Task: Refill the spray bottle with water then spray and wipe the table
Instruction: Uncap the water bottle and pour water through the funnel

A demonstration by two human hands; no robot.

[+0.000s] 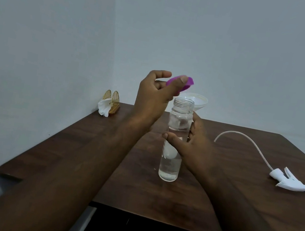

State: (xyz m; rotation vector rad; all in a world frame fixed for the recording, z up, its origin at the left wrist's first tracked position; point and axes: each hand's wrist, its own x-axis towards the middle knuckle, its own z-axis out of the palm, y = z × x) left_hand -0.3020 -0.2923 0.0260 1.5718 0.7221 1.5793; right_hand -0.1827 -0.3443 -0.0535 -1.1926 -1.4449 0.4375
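A clear bottle [172, 159], partly filled with water and open at its threaded neck, stands upright on the brown table [214, 196]. My right hand [192, 148] grips its middle from the right. My left hand [155, 95] is raised just left of the neck and pinches a purple cap [181, 84] between thumb and fingers. Behind the bottle sits a white funnel [196, 100], partly hidden. The white spray head [290, 181] with its long dip tube [248, 141] lies on the table at the right.
A gold napkin holder [111, 101] with a white tissue [103, 107] stands in the far left corner against the wall. The table's front edge has a dark gap below it.
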